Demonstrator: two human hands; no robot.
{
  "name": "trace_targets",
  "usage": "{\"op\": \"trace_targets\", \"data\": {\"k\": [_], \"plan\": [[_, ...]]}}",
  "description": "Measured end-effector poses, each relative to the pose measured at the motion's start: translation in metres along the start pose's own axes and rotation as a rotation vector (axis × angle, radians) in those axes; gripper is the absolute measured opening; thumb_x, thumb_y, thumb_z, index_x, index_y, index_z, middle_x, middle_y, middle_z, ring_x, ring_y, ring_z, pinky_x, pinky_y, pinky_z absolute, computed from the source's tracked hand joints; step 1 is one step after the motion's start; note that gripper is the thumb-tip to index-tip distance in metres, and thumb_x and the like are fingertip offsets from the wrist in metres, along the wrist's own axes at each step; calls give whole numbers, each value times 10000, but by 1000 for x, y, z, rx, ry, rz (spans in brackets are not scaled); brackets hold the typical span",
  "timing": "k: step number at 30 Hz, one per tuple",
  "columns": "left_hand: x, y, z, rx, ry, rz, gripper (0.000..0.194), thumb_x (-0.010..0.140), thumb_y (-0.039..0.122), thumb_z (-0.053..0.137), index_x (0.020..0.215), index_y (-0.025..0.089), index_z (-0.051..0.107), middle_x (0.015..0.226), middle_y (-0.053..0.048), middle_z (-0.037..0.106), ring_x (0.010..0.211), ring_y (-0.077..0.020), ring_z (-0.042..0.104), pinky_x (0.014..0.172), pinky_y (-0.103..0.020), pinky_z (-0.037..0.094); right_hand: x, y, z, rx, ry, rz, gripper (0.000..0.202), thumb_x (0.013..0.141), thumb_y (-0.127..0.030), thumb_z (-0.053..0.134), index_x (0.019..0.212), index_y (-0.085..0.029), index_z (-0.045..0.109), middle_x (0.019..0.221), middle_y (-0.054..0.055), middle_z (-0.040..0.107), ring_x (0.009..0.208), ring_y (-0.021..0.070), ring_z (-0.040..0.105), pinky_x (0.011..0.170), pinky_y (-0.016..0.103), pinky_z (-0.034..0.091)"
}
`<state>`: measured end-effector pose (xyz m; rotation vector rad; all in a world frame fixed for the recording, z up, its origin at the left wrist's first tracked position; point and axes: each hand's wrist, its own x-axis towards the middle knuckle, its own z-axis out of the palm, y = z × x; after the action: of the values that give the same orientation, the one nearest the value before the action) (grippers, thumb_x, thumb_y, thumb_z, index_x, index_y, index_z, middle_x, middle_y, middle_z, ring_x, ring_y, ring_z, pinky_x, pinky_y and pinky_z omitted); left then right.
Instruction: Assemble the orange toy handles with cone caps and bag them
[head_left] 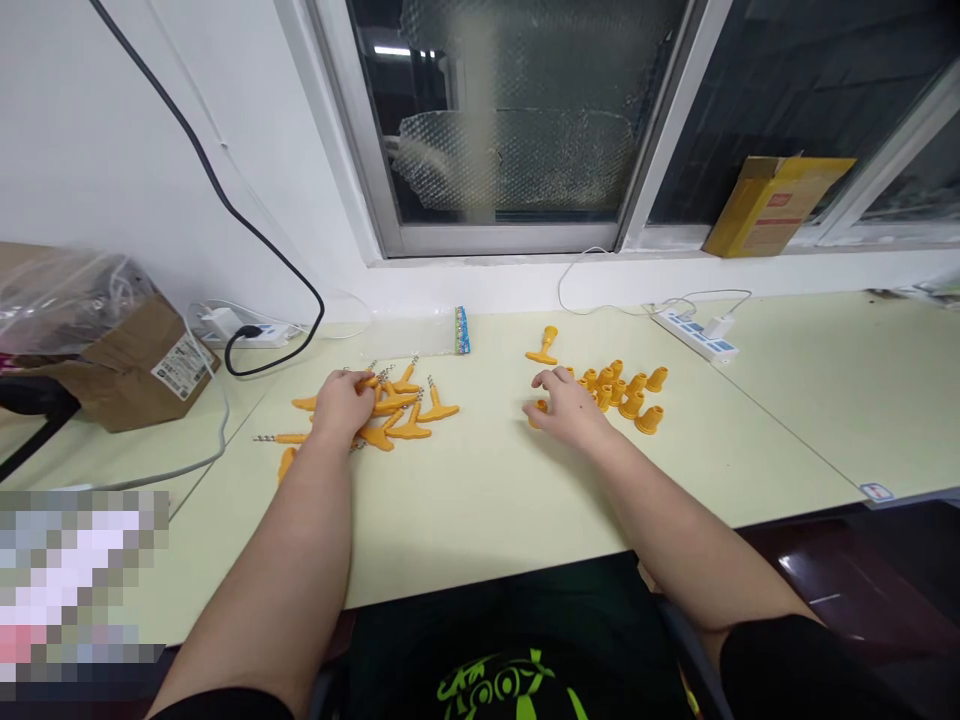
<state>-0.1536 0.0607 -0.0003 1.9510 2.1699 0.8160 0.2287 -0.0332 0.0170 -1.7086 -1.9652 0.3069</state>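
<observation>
A pile of yellow T-shaped handles with metal spiral tips (411,430) lies on the pale table (480,500). My left hand (345,402) rests at the pile's left part, its fingers bent over a handle; its exact grip is hidden. To the right stand several yellow flared caps (649,419). At their left edge my right hand (566,405) has its thumb and fingers apart around a cap (536,413); whether it touches the cap is unclear. Behind that hand a yellow handle with a cap on it (544,345) lies apart from both groups.
A clear plastic bag with a blue edge (463,331) lies behind the handles. Power strips (697,336) and cables run along the wall. An open cardboard box (150,365) stands at the left. A yellow carton (776,205) leans by the window.
</observation>
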Motion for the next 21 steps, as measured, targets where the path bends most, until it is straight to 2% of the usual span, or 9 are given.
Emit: {"op": "trace_targets", "data": {"k": [2,4,7,9,12,15,18,21], "plan": [[0,-1,2,-9,9,5,477,762,209,597,1214,185,746,1285,-132,637,1176,-321,618,1082,-431,475,10,-3,-10,-17,24,-15,270,891,-369,653,1103,-205,615,1140,99,655,915,228,631,807,362,489],[1,-3,4,-24,20,14,479,748,220,614,1208,175,743,1287,-144,632,1174,-334,616,1079,-447,473,27,-6,-20,-58,-18,-12,238,913,-358,632,1082,-190,642,1077,104,693,960,248,643,819,364,489],[1,-5,5,-54,36,15,464,739,240,631,1184,171,740,1279,-159,630,1175,-350,609,1071,-468,471,63,-8,-33,-188,-165,38,310,939,-348,602,1187,-170,657,1175,148,704,1057,280,654,854,372,491],[1,-5,6,-77,49,12,440,742,259,640,1163,175,739,1253,-161,636,1155,-351,612,1060,-472,473,88,-8,-36,-361,-292,101,376,956,-332,575,1294,-175,629,1294,175,668,1141,297,638,867,372,497],[1,-4,5,-97,70,10,415,769,290,641,1159,182,732,1235,-160,637,1136,-347,611,1060,-476,465,120,-7,-33,-466,-385,182,353,885,-237,652,1226,-151,682,1238,203,685,1153,342,639,883,411,502],[-1,-2,4,-92,74,10,401,798,304,634,1171,191,728,1261,-160,627,1174,-358,591,1093,-496,436,139,-2,-24,-528,-450,250,290,822,-199,715,1105,-138,736,1107,208,709,1138,381,644,926,476,493],[-3,0,2,-91,80,21,376,817,301,631,1165,199,731,1277,-154,619,1217,-367,569,1113,-503,420,145,2,-16,-539,-497,257,259,801,-190,742,1056,-147,750,1076,197,708,1122,371,656,939,484,495],[-6,5,-1,-97,123,44,346,834,290,624,1152,208,733,1258,-144,617,1228,-352,564,1127,-492,411,143,4,-11,-516,-510,210,353,798,-150,719,1150,-177,723,1151,175,705,1117,337,660,906,447,517]]}}
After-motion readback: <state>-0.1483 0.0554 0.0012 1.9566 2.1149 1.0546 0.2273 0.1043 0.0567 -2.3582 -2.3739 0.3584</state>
